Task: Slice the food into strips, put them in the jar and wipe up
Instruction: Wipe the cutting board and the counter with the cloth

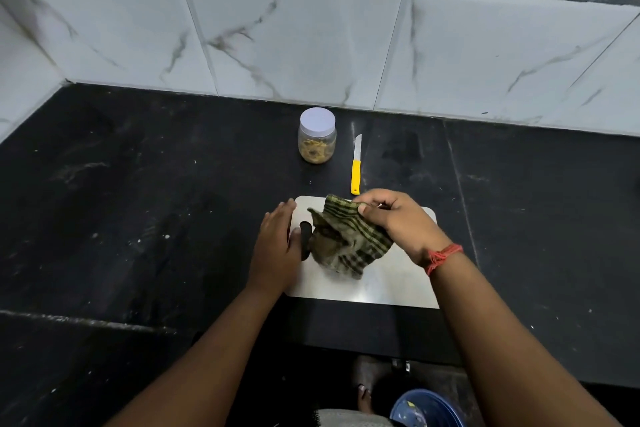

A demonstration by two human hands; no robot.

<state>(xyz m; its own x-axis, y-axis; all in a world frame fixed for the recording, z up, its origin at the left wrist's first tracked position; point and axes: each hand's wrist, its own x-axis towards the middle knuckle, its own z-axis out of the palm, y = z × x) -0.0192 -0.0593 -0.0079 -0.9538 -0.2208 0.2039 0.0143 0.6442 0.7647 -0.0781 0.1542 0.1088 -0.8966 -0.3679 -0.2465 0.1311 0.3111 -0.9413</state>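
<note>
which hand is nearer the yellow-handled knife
Right. The right hand, holding the striped green cloth, sits just below the yellow-handled knife; the left hand rests flat farther down-left on the cutting board's edge.

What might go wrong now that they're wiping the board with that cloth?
The knife lies on the counter just beyond the cutting board, so a wide sweep of the cloth in the right hand might knock or snag it. The left hand rests flat on the board's edge; if it lifts, the board could slide on the smooth counter. The jar seems safely capped.
</note>
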